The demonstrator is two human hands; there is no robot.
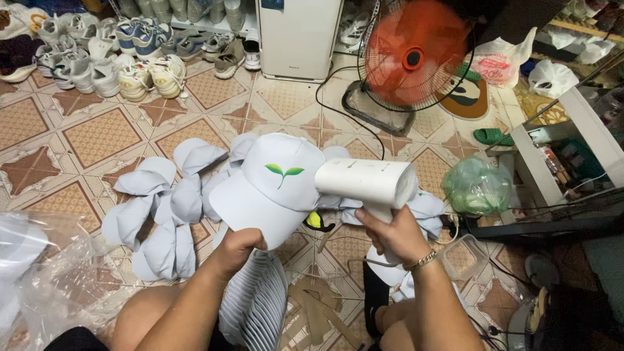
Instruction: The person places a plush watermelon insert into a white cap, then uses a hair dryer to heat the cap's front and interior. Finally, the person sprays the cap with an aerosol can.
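My left hand (237, 250) grips the brim of a pale cap (273, 185) with a green leaf emblem on its front, holding it up before me. My right hand (393, 234), with a bracelet on the wrist, holds the handle of a white handheld steamer (364, 182). The steamer's head points left and meets the cap's right side. A stack of nested caps (257, 305) rests between my knees, just under the left hand.
Several loose pale caps (162, 208) lie scattered on the patterned tile floor (97, 136). A red floor fan (413, 55) and white appliance (299, 36) stand behind. Rows of sneakers (104, 58) line the back left. Clear plastic bags (39, 273) lie left, a green bag (478, 185) right.
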